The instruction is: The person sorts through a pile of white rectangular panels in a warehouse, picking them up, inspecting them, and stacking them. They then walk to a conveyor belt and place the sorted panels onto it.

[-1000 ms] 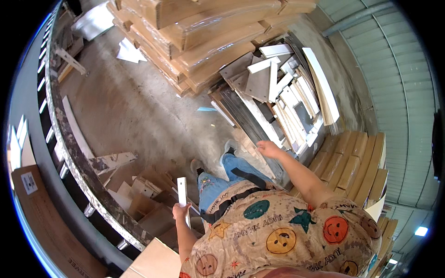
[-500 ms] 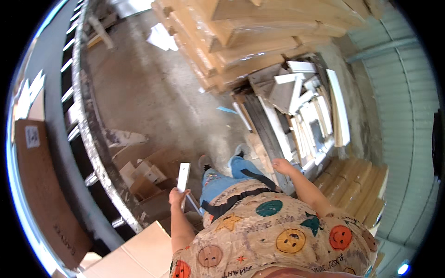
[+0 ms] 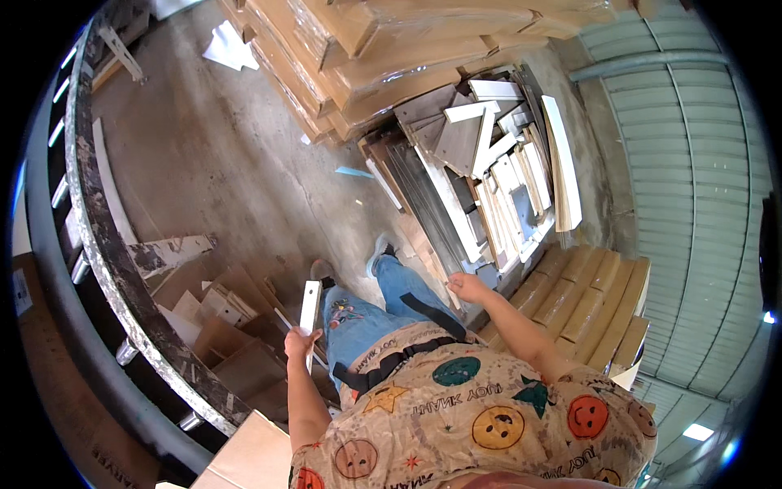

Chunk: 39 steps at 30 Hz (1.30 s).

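My left hand (image 3: 299, 343) is closed around a narrow white board strip (image 3: 309, 303), which stands nearly upright with small dark holes on its face. Beside my left leg, it is held clear of the conveyor edge. My right hand (image 3: 469, 288) hangs at my other side with its fingers curled in, and I see nothing in them. Nearest to it is a pile of white, grey and brown board offcuts (image 3: 497, 183), apart from the hand.
A roller conveyor (image 3: 90, 191) curves along my left. Cardboard scraps and white pieces (image 3: 208, 314) lie between it and me. Wrapped brown cartons (image 3: 375, 69) are stacked ahead, with long brown packages (image 3: 578, 297) at my right. A blue strip (image 3: 353, 172) lies on the concrete floor.
The view has turned, so the conveyor, offcut pile and cartons sit farther left. Both hands have shifted left in view with my body; the white strip stays in my left hand.
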Available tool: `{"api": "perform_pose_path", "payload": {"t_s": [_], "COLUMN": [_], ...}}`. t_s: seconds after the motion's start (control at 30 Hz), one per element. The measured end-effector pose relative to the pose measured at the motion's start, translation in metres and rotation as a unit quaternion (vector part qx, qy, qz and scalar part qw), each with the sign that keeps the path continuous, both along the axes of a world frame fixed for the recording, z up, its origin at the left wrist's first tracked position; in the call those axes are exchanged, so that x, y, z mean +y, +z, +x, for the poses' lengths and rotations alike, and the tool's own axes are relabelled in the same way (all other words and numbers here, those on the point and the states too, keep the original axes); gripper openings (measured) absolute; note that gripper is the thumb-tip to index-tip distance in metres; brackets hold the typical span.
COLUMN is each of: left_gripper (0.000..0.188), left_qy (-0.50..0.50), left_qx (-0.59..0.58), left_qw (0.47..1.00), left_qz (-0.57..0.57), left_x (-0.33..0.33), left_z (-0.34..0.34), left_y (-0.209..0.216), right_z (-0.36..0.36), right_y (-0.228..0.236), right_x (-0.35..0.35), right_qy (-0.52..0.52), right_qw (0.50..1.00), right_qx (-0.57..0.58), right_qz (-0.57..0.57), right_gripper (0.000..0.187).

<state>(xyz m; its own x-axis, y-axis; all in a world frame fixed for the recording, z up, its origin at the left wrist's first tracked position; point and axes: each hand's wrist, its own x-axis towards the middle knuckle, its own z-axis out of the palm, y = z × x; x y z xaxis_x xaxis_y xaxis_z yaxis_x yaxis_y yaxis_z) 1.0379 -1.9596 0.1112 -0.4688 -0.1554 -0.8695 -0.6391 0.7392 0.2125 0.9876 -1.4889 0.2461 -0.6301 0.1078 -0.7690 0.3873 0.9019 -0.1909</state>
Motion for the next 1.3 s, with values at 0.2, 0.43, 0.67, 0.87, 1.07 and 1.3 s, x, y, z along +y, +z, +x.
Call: {"api": "perform_pose_path", "payload": {"t_s": [0.2,0.43,0.67,0.87,1.07,1.3], "left_gripper": [0.058,0.058,0.065,0.061,0.052,0.048], "left_qy": [0.056,0.143,0.196,0.210,0.359,0.376], "left_qx": [0.076,0.030,-0.041,-0.004,0.018,0.036], "left_qw": [0.995,0.988,0.979,0.975,0.921,0.917], "left_qz": [0.036,0.055,0.051,0.066,0.149,0.128], "left_x": [-0.001,0.010,0.023,0.039,0.055,0.042], "left_z": [0.007,0.048,0.110,0.070,0.012,0.024], "left_y": [-0.007,-0.019,-0.061,-0.052,-0.038,-0.044], "right_z": [0.007,0.015,0.026,0.007,0.039,0.011], "right_y": [-0.015,-0.030,-0.054,-0.034,-0.054,-0.059], "right_x": [-0.016,-0.053,-0.039,-0.050,-0.037,-0.054], "right_qy": [-0.023,0.083,0.173,0.218,0.182,0.177], "right_qw": [0.996,0.968,0.936,0.906,0.894,0.914], "right_qx": [-0.082,-0.230,-0.301,-0.361,-0.409,-0.365], "right_qz": [-0.020,-0.057,-0.060,0.033,0.002,-0.023], "right_gripper": [0.038,0.042,0.047,0.047,0.048,0.046]}}
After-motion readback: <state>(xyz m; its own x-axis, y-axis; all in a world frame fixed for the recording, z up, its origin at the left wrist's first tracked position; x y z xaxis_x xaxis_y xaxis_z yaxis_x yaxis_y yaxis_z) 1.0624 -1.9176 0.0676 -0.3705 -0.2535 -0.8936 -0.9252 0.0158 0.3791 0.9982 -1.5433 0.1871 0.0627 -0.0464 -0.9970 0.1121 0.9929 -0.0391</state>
